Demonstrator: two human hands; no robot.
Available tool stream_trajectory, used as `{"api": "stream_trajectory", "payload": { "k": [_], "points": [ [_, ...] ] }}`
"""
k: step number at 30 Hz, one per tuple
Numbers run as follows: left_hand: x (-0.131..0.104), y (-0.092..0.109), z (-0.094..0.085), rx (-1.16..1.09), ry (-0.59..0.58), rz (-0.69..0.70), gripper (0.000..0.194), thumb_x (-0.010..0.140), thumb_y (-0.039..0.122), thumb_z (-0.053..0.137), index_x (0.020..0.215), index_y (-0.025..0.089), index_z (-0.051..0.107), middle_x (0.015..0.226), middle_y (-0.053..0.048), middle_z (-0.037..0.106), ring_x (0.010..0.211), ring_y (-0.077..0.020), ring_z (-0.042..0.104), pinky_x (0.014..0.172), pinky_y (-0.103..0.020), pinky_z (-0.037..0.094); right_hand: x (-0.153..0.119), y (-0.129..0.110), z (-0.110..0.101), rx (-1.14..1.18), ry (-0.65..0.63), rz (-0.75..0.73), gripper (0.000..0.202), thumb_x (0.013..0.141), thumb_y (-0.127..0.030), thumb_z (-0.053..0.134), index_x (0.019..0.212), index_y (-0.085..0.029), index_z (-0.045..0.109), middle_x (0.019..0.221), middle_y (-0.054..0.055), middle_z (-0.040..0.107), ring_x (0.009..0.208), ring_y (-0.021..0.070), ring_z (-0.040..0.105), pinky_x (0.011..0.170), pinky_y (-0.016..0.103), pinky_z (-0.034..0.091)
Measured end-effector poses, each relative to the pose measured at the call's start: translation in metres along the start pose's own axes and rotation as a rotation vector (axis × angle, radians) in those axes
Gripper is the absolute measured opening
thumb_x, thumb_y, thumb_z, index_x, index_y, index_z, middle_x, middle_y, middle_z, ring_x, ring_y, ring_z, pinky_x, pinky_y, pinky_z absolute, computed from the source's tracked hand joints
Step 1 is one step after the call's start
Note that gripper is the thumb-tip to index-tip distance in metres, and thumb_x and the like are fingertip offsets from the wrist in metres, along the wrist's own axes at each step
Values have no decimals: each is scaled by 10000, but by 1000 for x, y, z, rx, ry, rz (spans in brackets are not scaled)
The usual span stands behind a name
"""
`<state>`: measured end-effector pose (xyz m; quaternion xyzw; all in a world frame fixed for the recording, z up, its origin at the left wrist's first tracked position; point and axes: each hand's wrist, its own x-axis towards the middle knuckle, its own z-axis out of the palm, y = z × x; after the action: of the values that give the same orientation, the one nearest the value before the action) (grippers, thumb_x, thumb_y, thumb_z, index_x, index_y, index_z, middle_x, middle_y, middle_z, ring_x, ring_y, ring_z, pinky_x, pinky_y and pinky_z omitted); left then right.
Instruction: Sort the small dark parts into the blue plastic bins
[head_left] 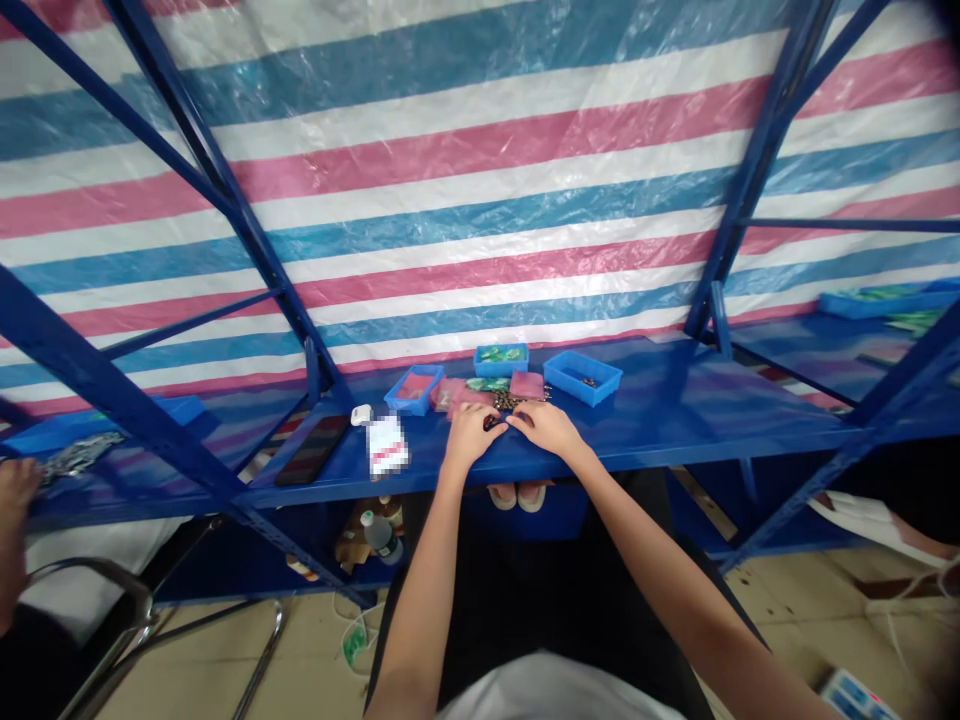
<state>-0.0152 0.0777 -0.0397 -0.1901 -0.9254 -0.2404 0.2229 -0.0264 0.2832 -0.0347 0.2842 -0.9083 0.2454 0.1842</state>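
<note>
Left hand (pixel 471 434) and right hand (pixel 549 428) rest toward the near side of the blue counter (pixel 697 405), fingertips so close that I cannot tell whether they touch. Fingers are bent on both; a small dark piece (pixel 492 423) shows at the left one's fingertips, but whether either is gripping it, I can't make out.

Just beyond the fingers lies a loose pile of small brass-and-dark pieces (pixel 504 400). Pink packets (pixel 527 385) sit to its left and far right, with a green packet (pixel 487 384) between them.

Three blue trays stand around this: the left tray (pixel 407 407) holds something pink, the far tray (pixel 501 371) green packets, and the right tray (pixel 568 383) a few small pieces. Farther left on the counter are a white case (pixel 361 414), a blurred-out white item (pixel 387 446) and a dark, flat phone-like slab (pixel 313 450).
</note>
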Motion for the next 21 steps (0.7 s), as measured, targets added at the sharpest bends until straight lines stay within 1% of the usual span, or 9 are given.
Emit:
{"api": "stream_trajectory", "payload": {
  "k": [2,4,7,9,12,15,18,21],
  "points": [
    [0,1,-1,4,1,1,203,821,394,731,956,243,734,1009,-41,731,1033,-245,589,960,-387,436,2,-3,4,-8,-5,14,227,935,-427,589,953,-222,686,873,49,716,783,194,658,685,267,437],
    [0,1,-1,-2,-2,-5,194,818,381,736,953,242,736,1003,-39,732,1033,-245,590,965,-387,435,2,0,4,31,-9,-2,173,907,-369,636,930,-205,689,839,42,710,755,183,649,683,263,434],
    [-1,2,-2,-10,1,-10,186,818,371,737,953,243,738,984,-36,733,1016,-245,595,963,-389,439,2,8,3,139,-18,-30,83,885,-265,655,864,-195,695,781,21,704,710,161,634,683,253,436],
    [-2,1,-1,-12,12,-1,179,824,366,732,956,246,736,976,-34,734,1010,-243,597,957,-385,444,3,12,3,188,-10,-32,87,884,-231,644,821,-193,690,787,21,714,718,161,640,688,251,442],
    [-2,1,-1,-16,21,8,168,831,356,726,959,247,733,974,-28,738,1009,-242,597,949,-378,449,2,13,4,201,24,-21,155,907,-275,618,784,-196,670,803,35,722,746,182,654,708,269,452],
    [-2,1,-1,-24,19,4,161,829,355,727,945,244,732,972,-24,739,1001,-240,599,951,-376,448,1,13,4,250,48,20,232,935,-350,570,772,-206,649,733,31,702,700,189,652,696,283,463],
    [-2,0,-1,-33,26,3,157,835,357,718,942,243,730,969,-25,738,1000,-239,599,941,-373,449,-2,14,2,422,38,62,191,921,-369,576,835,-214,646,708,11,691,654,176,647,684,284,490],
    [-2,0,-1,-36,23,4,163,848,359,702,958,242,730,955,-30,734,993,-240,596,927,-371,453,-3,14,1,534,63,73,154,862,-362,636,890,-211,648,790,17,706,699,174,654,697,291,513]
  ]
}}
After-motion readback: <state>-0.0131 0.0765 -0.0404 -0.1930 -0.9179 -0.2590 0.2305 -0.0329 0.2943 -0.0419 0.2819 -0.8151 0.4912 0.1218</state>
